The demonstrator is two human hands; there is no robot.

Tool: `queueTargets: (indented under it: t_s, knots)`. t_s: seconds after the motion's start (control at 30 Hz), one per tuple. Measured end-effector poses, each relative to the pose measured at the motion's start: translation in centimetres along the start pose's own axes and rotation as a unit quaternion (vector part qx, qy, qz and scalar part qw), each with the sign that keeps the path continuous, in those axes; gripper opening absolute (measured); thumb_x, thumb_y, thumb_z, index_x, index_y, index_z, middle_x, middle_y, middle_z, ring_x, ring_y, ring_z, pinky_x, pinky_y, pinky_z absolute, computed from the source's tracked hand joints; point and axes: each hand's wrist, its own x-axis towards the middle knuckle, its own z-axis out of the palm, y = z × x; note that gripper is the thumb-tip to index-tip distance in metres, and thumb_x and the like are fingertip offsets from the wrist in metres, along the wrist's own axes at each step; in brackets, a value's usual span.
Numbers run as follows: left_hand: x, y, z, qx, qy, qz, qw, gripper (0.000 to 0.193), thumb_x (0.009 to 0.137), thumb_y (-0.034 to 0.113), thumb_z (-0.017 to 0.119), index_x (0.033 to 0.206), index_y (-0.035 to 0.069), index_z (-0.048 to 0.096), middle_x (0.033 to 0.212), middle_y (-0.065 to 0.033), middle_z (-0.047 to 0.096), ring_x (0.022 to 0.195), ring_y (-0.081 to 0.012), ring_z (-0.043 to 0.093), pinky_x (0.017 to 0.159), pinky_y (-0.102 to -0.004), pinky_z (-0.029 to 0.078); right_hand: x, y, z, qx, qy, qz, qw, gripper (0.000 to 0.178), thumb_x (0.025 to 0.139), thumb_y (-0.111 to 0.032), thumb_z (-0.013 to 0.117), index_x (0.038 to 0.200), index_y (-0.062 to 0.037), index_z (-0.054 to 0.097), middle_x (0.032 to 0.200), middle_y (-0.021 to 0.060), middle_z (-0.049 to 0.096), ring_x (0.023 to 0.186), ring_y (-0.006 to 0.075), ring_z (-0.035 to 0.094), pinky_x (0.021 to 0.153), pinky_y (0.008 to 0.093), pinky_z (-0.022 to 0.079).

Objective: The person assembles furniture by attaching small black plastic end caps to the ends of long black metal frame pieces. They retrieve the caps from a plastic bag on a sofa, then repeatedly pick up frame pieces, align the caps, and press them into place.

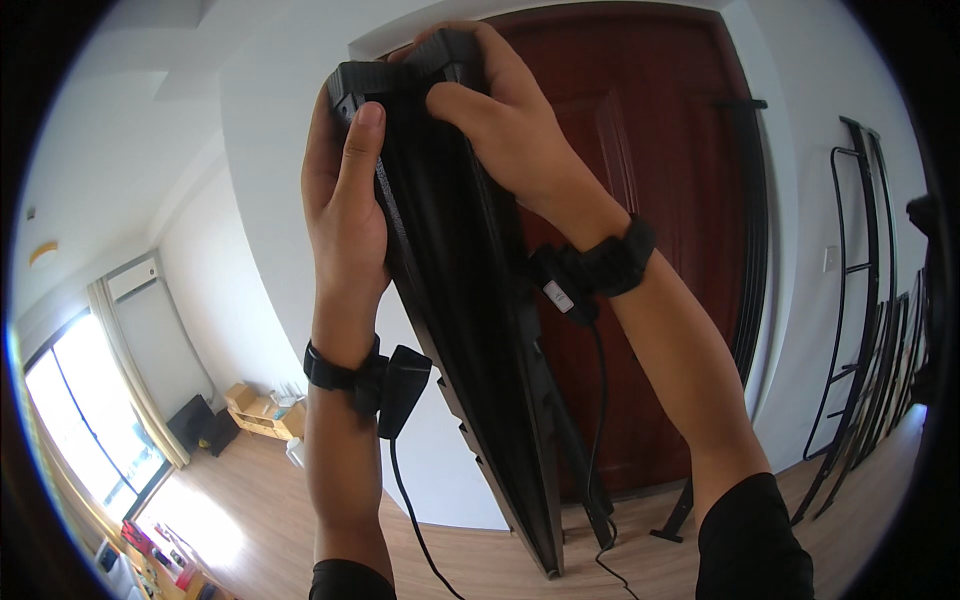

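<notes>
A long black metal rail (465, 330) stands tilted in front of me, its lower end at the floor and its hollow side showing. At its top are two blocky, ribbed black end pieces (372, 78). My left hand (345, 190) is wrapped round the left edge near the top, thumb along the near face. My right hand (505, 125) grips the upper right end, its thumb on the near side and fingers over the top, partly hidden. Each wrist carries a black strap with a small box: one box (405, 390) on the left, another (565, 290) on the right, both trailing cables.
Behind the rail is a dark red door (630, 200). Several black metal frames (850, 300) lean against the right wall, and black bars stand beside the door. A footed black piece (675, 525) rests on the wooden floor. A low wooden cabinet (265, 415) and a bright window (95, 410) are far left.
</notes>
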Motion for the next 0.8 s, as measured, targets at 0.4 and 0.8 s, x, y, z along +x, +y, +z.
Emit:
queueTargets:
  t_s: [0.4, 0.8]
  knots:
    - [0.2, -0.4, 0.3, 0.024, 0.001, 0.030, 0.999, 0.040, 0.107, 0.026, 0.062, 0.139, 0.001, 0.059, 0.110, -0.0022, 0.068, 0.102, -0.0086, 0.061, 0.094, -0.0223, 0.046, 0.3, 0.8, -0.6, -0.080, -0.005, -0.020, 0.997, 0.039, 0.091, -0.011, 0.066, 0.122, 0.0080, 0.051, 0.090, 0.0118, 0.061, 0.078, 0.0176, 0.063, 0.071, 0.0306, 0.055]
    - [0.2, 1.1, 0.1, 0.091, 0.028, 0.046, 0.994, 0.035, 0.106, 0.028, 0.064, 0.130, 0.003, 0.065, 0.097, 0.0006, 0.068, 0.085, -0.0055, 0.057, 0.076, -0.0197, 0.045, 0.0, 0.3, 0.4, -0.127, 0.039, -0.012, 0.991, 0.038, 0.091, -0.014, 0.067, 0.121, 0.0056, 0.057, 0.091, 0.0125, 0.063, 0.080, 0.0188, 0.064, 0.073, 0.0341, 0.055]
